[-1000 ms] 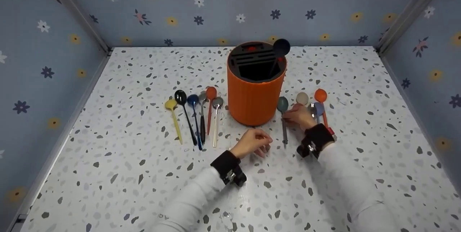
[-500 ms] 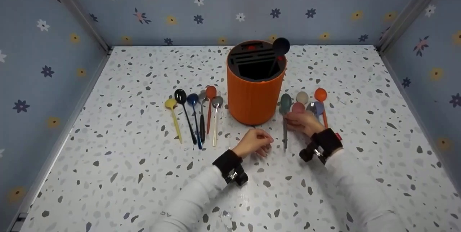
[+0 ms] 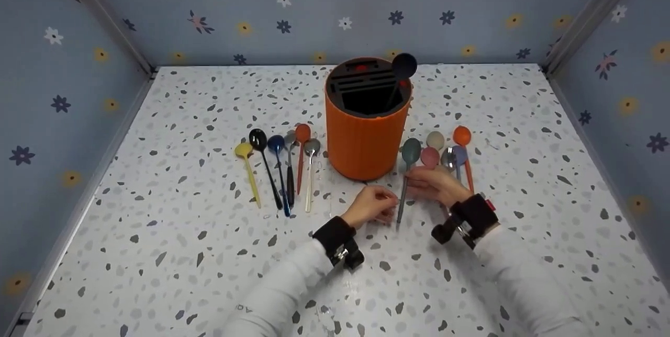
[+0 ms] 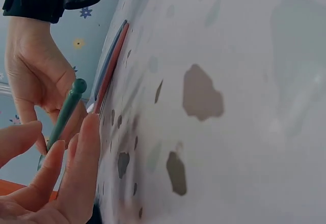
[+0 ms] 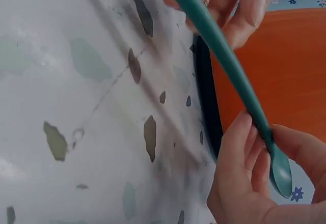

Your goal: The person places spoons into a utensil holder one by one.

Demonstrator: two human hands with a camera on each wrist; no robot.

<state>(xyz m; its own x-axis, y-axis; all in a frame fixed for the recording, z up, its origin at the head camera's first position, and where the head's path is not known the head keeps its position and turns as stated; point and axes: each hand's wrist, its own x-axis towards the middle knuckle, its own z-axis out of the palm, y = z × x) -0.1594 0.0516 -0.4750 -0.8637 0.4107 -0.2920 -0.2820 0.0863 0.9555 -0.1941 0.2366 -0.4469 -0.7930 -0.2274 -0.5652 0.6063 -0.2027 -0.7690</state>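
Observation:
A dark green spoon [image 3: 411, 152] is tilted up off the table, just right of the orange holder [image 3: 364, 141]. My right hand [image 3: 434, 185] pinches its handle just below the bowl; in the right wrist view thumb and fingertips meet on the spoon [image 5: 237, 74] there. My left hand [image 3: 369, 205] hovers beside the lower end of the handle, fingers loosely bent and holding nothing. In the left wrist view its fingers stand close to the green handle [image 4: 66, 113], and whether they touch it is unclear. A black ladle-like spoon [image 3: 404, 66] stands in the holder.
Left of the holder lie several spoons, among them a yellow spoon [image 3: 244, 150], a black spoon [image 3: 258, 139] and a red spoon [image 3: 302, 132]. On the right are a beige spoon [image 3: 435, 139], a pink spoon [image 3: 430, 157] and an orange spoon [image 3: 462, 135]. Flowered walls enclose the table.
The green spoon has come up off the table in my right hand, its handle end swinging left toward my left hand. My left hand has stayed almost still.

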